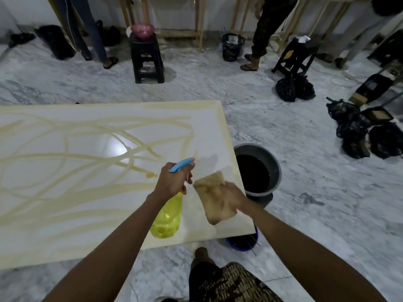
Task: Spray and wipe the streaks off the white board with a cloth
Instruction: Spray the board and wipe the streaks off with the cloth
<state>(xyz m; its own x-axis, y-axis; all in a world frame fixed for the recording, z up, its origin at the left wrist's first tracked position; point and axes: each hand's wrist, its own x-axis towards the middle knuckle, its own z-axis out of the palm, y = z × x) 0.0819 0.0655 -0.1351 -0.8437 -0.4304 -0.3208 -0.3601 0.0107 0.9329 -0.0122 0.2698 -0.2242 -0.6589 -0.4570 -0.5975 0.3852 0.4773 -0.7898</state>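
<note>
The white board lies flat and low in front of me, covered with yellowish curved streaks over most of its surface. My left hand grips a yellow spray bottle by its neck, its blue trigger head pointing away over the board's right part. My right hand holds a stained tan cloth against the board near its right edge. The cloth looks blurred.
A grey bucket of dark liquid stands just off the board's right edge, and a blue basin sits under the near right corner. Black stools, black bags, a bin and two standing people occupy the marble floor beyond.
</note>
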